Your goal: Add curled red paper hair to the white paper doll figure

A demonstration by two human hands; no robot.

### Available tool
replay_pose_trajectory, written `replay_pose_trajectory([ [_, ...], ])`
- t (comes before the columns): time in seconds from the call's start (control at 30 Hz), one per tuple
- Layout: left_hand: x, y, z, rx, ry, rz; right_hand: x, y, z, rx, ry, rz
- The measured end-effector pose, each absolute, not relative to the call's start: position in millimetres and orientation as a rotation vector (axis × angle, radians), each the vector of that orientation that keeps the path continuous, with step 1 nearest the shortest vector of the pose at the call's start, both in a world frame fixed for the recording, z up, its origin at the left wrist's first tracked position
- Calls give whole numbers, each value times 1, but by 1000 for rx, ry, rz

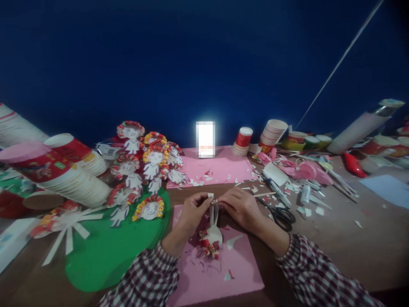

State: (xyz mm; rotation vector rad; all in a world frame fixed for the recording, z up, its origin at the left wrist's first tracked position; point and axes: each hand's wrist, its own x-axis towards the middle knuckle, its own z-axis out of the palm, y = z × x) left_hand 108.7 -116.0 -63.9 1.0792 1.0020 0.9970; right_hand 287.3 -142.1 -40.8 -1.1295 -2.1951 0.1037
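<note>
My left hand is closed, thumb and fingertips pinching the end of a pale strip of a cut-up paper cup. Close beside it, my right hand is also closed, its fingertips on the strips' upper end. The round white base of this cup hangs or rests below my fingers; which of the two I cannot tell. Red and yellow curled strips bunch at its lower left. Under it lies a pink foam sheet with dark shreds and a small printed scrap.
On the left, several paper figures with curled hair crowd a green sheet, beside stacked paper cups. Black scissors, a marker and paper scraps lie right. Behind stand another pink sheet, a blurred-out screen and cups.
</note>
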Motion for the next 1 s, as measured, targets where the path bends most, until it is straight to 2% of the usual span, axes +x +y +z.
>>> replay_pose_trajectory([
  [0.37, 110, -120, -54, 1001, 1032, 964, 287, -142, -41, -1130, -2187, 120],
  [1.0, 108, -119, -57, 1254, 993, 941, 288, -142, -39, -1159, -2175, 75],
])
